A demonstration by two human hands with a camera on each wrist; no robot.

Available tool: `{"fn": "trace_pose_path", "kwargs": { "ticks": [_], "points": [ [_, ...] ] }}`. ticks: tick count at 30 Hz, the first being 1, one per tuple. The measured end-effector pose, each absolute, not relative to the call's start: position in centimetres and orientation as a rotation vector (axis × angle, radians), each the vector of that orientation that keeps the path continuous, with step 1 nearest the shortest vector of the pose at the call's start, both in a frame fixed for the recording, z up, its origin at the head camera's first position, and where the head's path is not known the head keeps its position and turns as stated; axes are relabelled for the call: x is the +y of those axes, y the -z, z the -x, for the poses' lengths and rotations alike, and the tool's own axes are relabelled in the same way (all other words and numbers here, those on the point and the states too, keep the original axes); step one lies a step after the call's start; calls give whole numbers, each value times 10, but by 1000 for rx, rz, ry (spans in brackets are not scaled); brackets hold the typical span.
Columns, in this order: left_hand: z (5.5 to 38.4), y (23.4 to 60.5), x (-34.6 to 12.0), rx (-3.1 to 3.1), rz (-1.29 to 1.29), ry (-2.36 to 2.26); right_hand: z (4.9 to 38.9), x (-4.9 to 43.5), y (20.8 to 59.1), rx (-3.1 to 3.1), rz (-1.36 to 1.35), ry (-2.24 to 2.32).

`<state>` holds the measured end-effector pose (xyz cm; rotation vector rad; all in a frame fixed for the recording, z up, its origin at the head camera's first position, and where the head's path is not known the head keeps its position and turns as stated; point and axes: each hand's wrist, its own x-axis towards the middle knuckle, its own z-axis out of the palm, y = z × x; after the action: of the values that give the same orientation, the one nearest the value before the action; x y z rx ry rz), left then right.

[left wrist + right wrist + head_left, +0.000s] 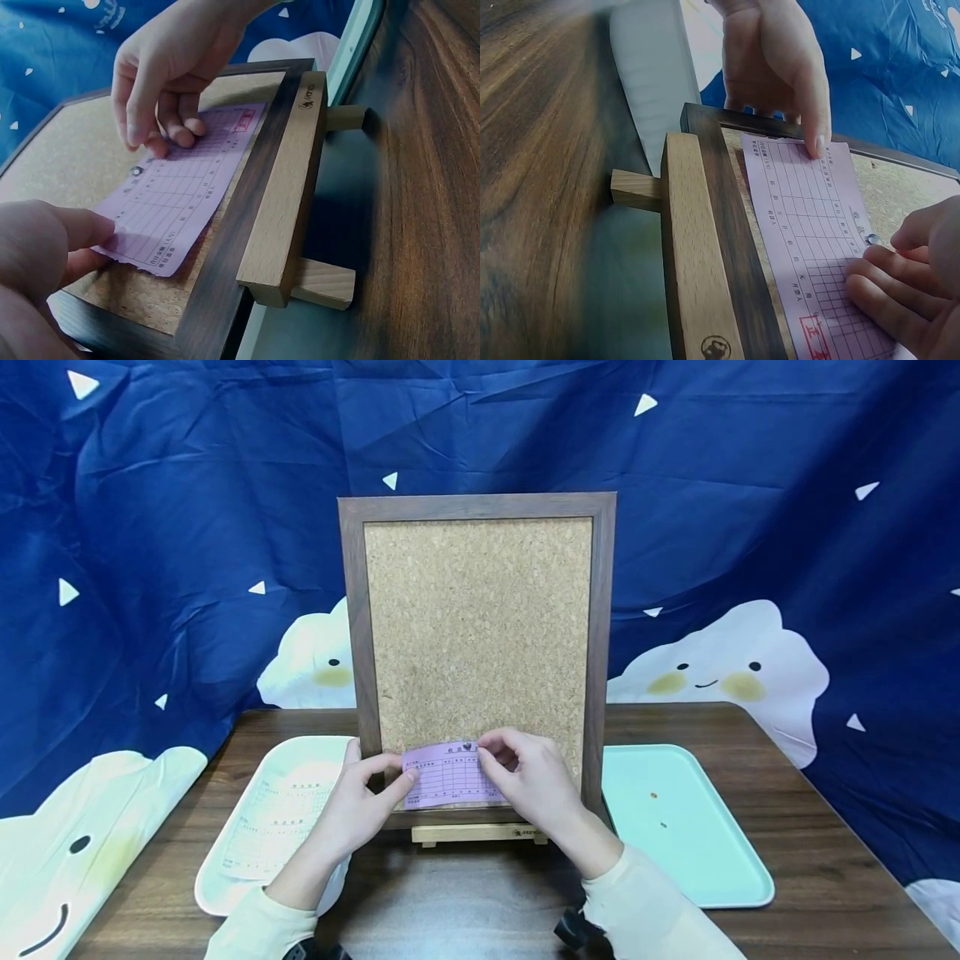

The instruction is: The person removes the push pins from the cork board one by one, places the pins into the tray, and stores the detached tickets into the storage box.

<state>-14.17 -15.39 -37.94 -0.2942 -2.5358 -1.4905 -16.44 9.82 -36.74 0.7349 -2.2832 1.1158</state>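
A purple printed form (450, 781) lies against the lower part of a cork board (480, 627) with a brown wooden frame. My left hand (367, 797) pinches the form's left edge, the thumb in front on the paper. A small shiny pushpin (136, 171) sits at the middle of the form's top edge. Right beside that pin, my right hand (536, 772) has its fingers loosely bent, with fingertips on the form and nothing gripped. Part of the form's right end is hidden behind this hand in the head view.
A wooden easel ledge (480, 833) supports the board. At the left, a white tray (217, 885) holds more printed slips, partly behind my left arm. A mint-green tray (697, 827) at the right holds a couple of tiny items. A blue cloth (480, 427) hangs behind the table.
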Motion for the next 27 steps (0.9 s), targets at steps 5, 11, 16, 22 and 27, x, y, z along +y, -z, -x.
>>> {"fn": "trace_pose_path", "kwargs": {
  "ticks": [5,11,16,22,27],
  "points": [
    [141,379,-154,-2549,285,1479,165,92,368,-2280,-710,-1084],
    [142,379,-154,-2557,291,1464,164,85,367,-2293,-663,-1040],
    [143,378,-153,-2565,295,1471,163,80,367,-2321,-621,-990],
    [144,379,-154,-2567,307,1482,162,76,366,-2353,-578,-974],
    [145,379,-153,-2576,299,1467,161,72,364,-2376,-523,-920]
  ]
}}
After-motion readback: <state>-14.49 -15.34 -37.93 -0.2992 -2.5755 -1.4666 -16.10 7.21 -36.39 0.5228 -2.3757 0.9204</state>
